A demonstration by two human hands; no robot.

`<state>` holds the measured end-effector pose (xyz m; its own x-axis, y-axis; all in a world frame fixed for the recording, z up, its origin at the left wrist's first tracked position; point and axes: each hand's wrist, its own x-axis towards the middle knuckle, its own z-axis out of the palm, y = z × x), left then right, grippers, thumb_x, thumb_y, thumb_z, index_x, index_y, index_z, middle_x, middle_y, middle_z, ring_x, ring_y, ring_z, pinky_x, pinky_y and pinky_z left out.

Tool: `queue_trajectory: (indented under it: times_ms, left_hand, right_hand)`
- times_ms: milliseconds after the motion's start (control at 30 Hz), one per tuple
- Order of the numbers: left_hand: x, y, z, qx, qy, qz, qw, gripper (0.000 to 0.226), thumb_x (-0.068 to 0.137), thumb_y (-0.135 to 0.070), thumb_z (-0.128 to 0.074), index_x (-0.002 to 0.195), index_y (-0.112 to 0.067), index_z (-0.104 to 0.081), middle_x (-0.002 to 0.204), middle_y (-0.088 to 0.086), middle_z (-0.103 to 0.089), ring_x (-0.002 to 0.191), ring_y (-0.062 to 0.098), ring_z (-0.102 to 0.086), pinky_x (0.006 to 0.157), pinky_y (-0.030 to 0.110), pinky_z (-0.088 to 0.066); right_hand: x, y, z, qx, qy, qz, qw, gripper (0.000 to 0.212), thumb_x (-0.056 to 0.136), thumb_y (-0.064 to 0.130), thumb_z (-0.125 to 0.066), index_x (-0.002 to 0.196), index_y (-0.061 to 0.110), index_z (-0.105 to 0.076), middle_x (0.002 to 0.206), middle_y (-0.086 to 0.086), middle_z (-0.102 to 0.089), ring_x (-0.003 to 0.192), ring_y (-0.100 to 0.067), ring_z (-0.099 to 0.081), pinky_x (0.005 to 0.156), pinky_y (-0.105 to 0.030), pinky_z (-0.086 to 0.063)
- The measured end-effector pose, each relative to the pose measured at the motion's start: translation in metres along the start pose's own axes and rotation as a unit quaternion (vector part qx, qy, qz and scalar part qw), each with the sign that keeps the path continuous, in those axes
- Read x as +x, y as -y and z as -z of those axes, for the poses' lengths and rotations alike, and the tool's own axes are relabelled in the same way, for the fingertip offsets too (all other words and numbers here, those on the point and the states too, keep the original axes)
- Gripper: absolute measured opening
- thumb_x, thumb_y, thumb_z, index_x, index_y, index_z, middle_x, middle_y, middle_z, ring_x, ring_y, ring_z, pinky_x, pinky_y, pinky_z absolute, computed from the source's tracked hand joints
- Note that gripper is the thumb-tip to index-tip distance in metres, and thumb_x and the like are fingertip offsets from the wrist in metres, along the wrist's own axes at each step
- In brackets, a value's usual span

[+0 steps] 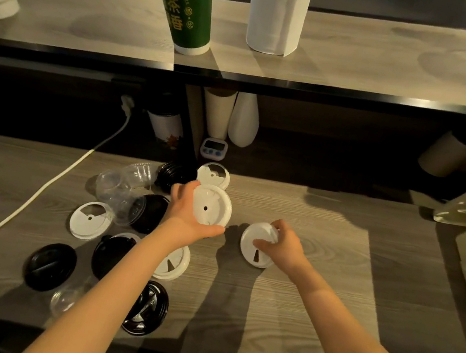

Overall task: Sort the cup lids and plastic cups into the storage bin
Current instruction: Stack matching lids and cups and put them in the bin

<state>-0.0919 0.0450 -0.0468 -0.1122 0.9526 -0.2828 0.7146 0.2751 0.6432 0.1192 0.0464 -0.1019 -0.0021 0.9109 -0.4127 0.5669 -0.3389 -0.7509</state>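
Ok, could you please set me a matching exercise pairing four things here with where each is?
1. green cup
2. lid with round hole
3. lid with wedge slot
4. timer

A. back of the counter
B. gripped by the left hand
C. upper shelf, beside the paper roll
D. on the counter, gripped by the right hand

Pairs: 1-C, 2-B, 3-D, 4-A

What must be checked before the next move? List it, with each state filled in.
1. Left hand grips a white lid: ok.
2. Right hand holds a second white lid: ok.
3. Storage bin in sight for the drop: cannot tell, none plainly shown.
4. Clear plastic cups sorted: not ok, they lie on the counter.
5. Black lids sorted: not ok, several lie loose on the counter.
6. White cable apart from the lids: ok.
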Motion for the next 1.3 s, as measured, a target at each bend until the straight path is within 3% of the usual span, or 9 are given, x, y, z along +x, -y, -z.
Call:
queue_trajectory:
  times_ms: [133,267,467,567,700,900,1033,1167,1300]
  left_hand:
    - [-0.006,-0.001,-0.014,-0.108,-0.018,0.015,0.994,0.093,0.060,-0.024,-0.087,0.134,-0.019,-0.030,0.135,0.001,-0.027,0.124,0.017,-0.035,0.094,0.026,-0.035]
    - [-0.011,-0.005,-0.027,-0.216,-0.050,0.041,0.974,0.084,0.062,-0.019,-0.085,0.131,-0.017,-0.036,0.129,-0.001,-0.036,0.117,0.014,-0.041,0.096,0.030,-0.039]
    - [-0.014,-0.013,-0.040,-0.322,-0.058,0.032,0.944,0.037,0.086,-0.021,-0.064,0.117,-0.022,-0.043,0.126,0.006,-0.050,0.113,0.018,-0.051,0.095,0.035,-0.045]
    - [-0.021,-0.028,-0.049,-0.419,-0.028,0.065,0.905,0.020,0.095,-0.015,-0.051,0.114,-0.018,-0.044,0.122,0.011,-0.053,0.103,0.017,-0.053,0.084,0.031,-0.044]
    - [-0.036,-0.051,-0.062,-0.516,0.040,0.104,0.849,0.024,0.096,-0.010,-0.047,0.120,-0.010,-0.043,0.114,0.010,-0.055,0.095,0.018,-0.056,0.071,0.030,-0.048]
    - [-0.046,-0.056,-0.056,-0.627,0.072,0.086,0.771,0.015,0.097,-0.015,-0.043,0.109,-0.007,-0.047,0.114,0.013,-0.058,0.101,0.024,-0.059,0.074,0.038,-0.052]
    - [-0.048,-0.053,-0.054,-0.623,0.089,0.078,0.773,0.026,0.100,-0.024,-0.036,0.115,-0.006,-0.048,0.109,0.010,-0.061,0.095,0.020,-0.061,0.066,0.030,-0.053]
    - [-0.052,-0.045,-0.058,-0.590,0.110,0.058,0.798,0.052,0.093,-0.042,-0.044,0.130,-0.005,-0.040,0.128,0.013,-0.056,0.115,0.022,-0.057,0.079,0.029,-0.054]
    - [-0.056,-0.038,-0.056,-0.535,0.111,0.015,0.838,0.020,0.095,-0.016,-0.046,0.114,-0.012,-0.040,0.115,0.009,-0.053,0.100,0.015,-0.057,0.073,0.021,-0.053]
  right_hand:
    - [-0.006,0.006,0.016,0.088,-0.006,0.011,0.996,0.036,0.079,0.016,-0.074,0.109,0.015,-0.054,0.103,-0.004,-0.061,0.091,-0.022,-0.060,0.075,-0.036,-0.053]
    - [-0.019,0.014,0.037,0.177,-0.006,0.018,0.984,0.034,0.081,0.015,-0.072,0.110,0.017,-0.057,0.102,-0.002,-0.062,0.087,-0.015,-0.060,0.065,-0.024,-0.050]
    - [-0.040,0.023,0.069,0.228,-0.009,0.048,0.972,0.028,0.082,0.014,-0.070,0.106,0.021,-0.058,0.102,-0.004,-0.066,0.086,-0.018,-0.064,0.064,-0.025,-0.050]
    - [-0.051,0.030,0.077,0.280,0.021,0.094,0.955,0.035,0.080,0.019,-0.072,0.111,0.021,-0.057,0.102,-0.003,-0.066,0.089,-0.018,-0.065,0.069,-0.025,-0.050]
    - [-0.056,0.038,0.068,0.303,0.047,0.128,0.943,0.045,0.075,0.024,-0.072,0.117,0.017,-0.057,0.104,-0.001,-0.066,0.091,-0.012,-0.065,0.071,-0.020,-0.051]
    - [-0.056,0.033,0.057,0.312,0.029,0.101,0.944,0.036,0.075,0.033,-0.071,0.109,0.025,-0.063,0.107,-0.001,-0.066,0.096,-0.016,-0.063,0.075,-0.024,-0.051]
    - [-0.054,0.033,0.043,0.280,0.030,0.097,0.955,0.025,0.084,0.022,-0.069,0.106,0.030,-0.061,0.109,-0.001,-0.064,0.098,-0.022,-0.063,0.078,-0.035,-0.054]
    - [-0.058,0.037,0.036,0.156,-0.030,0.134,0.978,0.033,0.084,0.031,-0.068,0.114,0.032,-0.056,0.106,0.009,-0.062,0.097,-0.015,-0.061,0.080,-0.034,-0.054]
    - [-0.059,0.038,0.038,0.002,-0.055,0.202,0.978,0.045,0.086,0.037,-0.064,0.126,0.021,-0.052,0.110,0.006,-0.060,0.099,-0.011,-0.057,0.083,-0.029,-0.049]
